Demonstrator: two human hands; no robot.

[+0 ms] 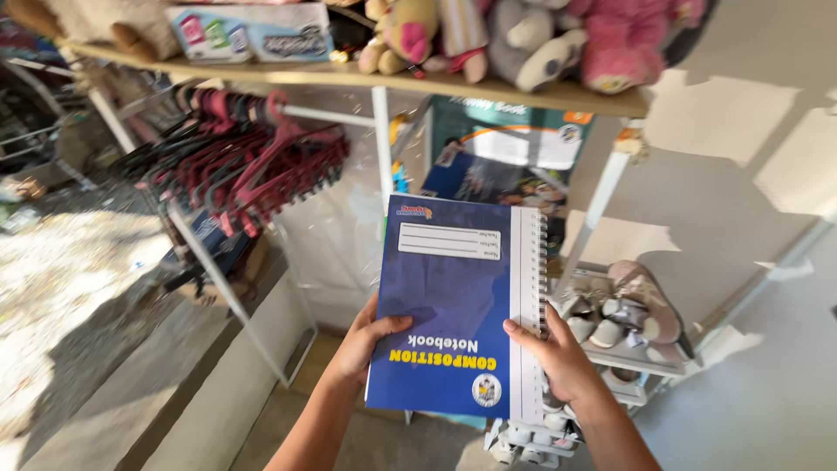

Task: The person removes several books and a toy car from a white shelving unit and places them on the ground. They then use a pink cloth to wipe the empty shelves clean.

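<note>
**Blue notebook held up in both hands**

Starting at the left, we see a rack of dark red hangers [248,161] bunched on a white rail, under a wooden shelf [349,77] that runs across the top. On that shelf sit a flat box [251,33] and a row of stuffed toys [523,35] — pink, grey and tan.

In the middle, our left hand [366,342] grips the lower left edge of a blue notebook [453,301], thumb across the cover. The notebook is raised in front of the shelf frame, upside down to us, with its wire spiral along the right side. Behind it hangs a poster [514,144], partly hidden.

Our right hand [558,358] is clamped on the lower right edge at the spiral, fingers over the white strip. The two hands are apart, one on each side of the notebook.

Further right, a low white rack [636,358] holds small shoes [641,301] — just behind the right hand.
</note>
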